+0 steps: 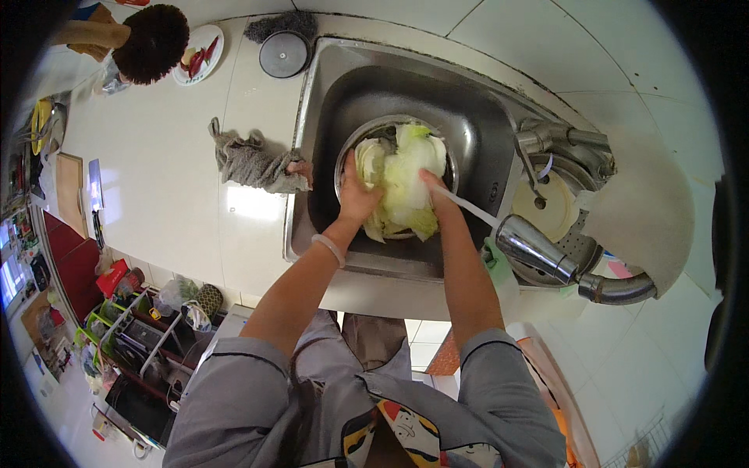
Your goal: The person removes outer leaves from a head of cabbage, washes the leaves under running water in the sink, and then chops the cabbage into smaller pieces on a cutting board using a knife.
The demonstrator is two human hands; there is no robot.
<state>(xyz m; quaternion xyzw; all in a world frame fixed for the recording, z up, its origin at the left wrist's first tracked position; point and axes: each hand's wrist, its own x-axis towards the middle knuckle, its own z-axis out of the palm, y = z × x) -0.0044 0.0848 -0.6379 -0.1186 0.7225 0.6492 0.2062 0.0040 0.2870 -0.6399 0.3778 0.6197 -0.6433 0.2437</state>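
Pale green cabbage leaves (pixel 404 181) fill a round metal bowl (pixel 339 155) that stands in a stainless steel sink (pixel 483 134). My left hand (pixel 358 193) lies against the leaves at the bowl's left side, fingers spread, thumb on a leaf. On the right, my right hand (pixel 436 190) holds the leaves, its thumb over a large white leaf and its other fingers mostly hidden. Water runs from a chrome faucet head (pixel 529 243) towards the leaves beside my right hand.
Left of the sink lies a grey cloth (pixel 251 158). A dark round lid (pixel 285 54) and a plate with red chilies (pixel 213 61) are farther back. A cleaver (pixel 95 184) lies by a wooden board (pixel 70 187). Right of the sink sits a perforated metal basin (pixel 576 240).
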